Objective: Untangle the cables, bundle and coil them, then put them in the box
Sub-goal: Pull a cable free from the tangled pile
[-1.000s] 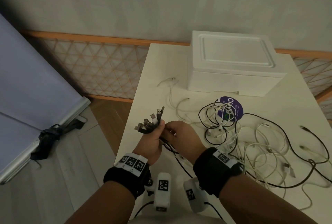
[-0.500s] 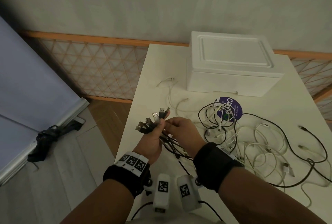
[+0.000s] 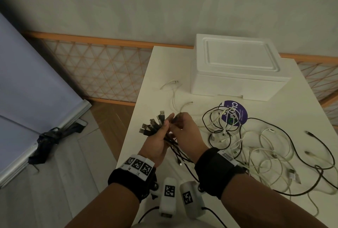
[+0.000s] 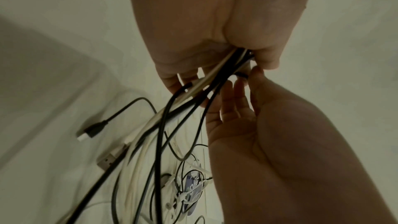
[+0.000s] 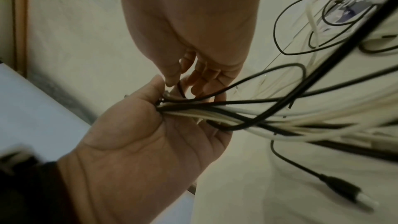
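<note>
My left hand (image 3: 164,127) grips a bundle of black and white cables just below their USB plugs (image 3: 151,126), which fan out to the upper left. Right beside it, my right hand (image 3: 177,119) pinches one black cable end against the bundle. The held cables (image 5: 215,113) trail down to the right into a loose tangle of black and white cables (image 3: 256,145) on the white table (image 3: 155,74). In the left wrist view the bundle (image 4: 193,94) leaves my left fist. A white foam box (image 3: 236,66) stands at the back with its lid on.
A round purple sticker (image 3: 234,112) lies under the cables in front of the box. A single white cable (image 3: 172,88) lies left of the box. The table's left edge (image 3: 128,127) runs just under my left hand. An orange lattice fence (image 3: 102,74) runs behind.
My right hand has slid up from beside the left palm to the plug ends, bringing a black cable end up to the bundle. Both hands rose slightly.
</note>
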The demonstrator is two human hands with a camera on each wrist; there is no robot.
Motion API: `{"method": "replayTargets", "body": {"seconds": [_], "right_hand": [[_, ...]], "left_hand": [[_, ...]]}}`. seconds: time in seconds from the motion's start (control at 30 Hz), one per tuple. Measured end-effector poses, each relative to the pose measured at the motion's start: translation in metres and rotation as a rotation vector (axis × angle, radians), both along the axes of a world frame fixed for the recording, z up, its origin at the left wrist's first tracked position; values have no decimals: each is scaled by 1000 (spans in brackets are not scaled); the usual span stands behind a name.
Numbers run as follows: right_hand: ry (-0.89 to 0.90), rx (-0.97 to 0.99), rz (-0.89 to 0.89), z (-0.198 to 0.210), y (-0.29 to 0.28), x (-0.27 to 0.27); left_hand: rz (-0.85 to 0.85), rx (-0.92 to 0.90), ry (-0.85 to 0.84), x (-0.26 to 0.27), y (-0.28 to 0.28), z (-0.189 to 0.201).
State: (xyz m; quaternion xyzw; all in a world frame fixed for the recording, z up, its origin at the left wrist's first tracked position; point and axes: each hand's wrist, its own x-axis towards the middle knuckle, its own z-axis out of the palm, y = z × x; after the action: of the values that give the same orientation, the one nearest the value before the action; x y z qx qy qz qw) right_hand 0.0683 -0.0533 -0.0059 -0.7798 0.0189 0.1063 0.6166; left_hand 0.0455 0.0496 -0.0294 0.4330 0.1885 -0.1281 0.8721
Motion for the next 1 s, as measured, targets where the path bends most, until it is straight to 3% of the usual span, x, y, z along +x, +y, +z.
{"method": "replayTargets", "body": {"seconds": [0.3, 0.57, 0.63, 0.77, 0.83, 0.93, 1.0], "right_hand": [[3, 262, -135, 2, -12, 5], [-110, 274, -260, 12, -33, 19], [-167, 133, -192, 15, -37, 21], [-217, -240, 107, 18, -25, 18], [-188, -235, 163, 17, -17, 18], [-121, -74, 143, 16, -14, 20], [-161, -104, 175, 16, -16, 19]], "left_hand": [[99, -75, 16, 3, 6, -3], [309, -125, 79, 1, 17, -5], [281, -68, 66, 1, 19, -7], [127, 73, -31, -1, 9, 1], [58, 110, -69, -2, 4, 6], [25, 74, -84, -1, 7, 7], [-5, 81, -89, -1, 10, 7]]}}
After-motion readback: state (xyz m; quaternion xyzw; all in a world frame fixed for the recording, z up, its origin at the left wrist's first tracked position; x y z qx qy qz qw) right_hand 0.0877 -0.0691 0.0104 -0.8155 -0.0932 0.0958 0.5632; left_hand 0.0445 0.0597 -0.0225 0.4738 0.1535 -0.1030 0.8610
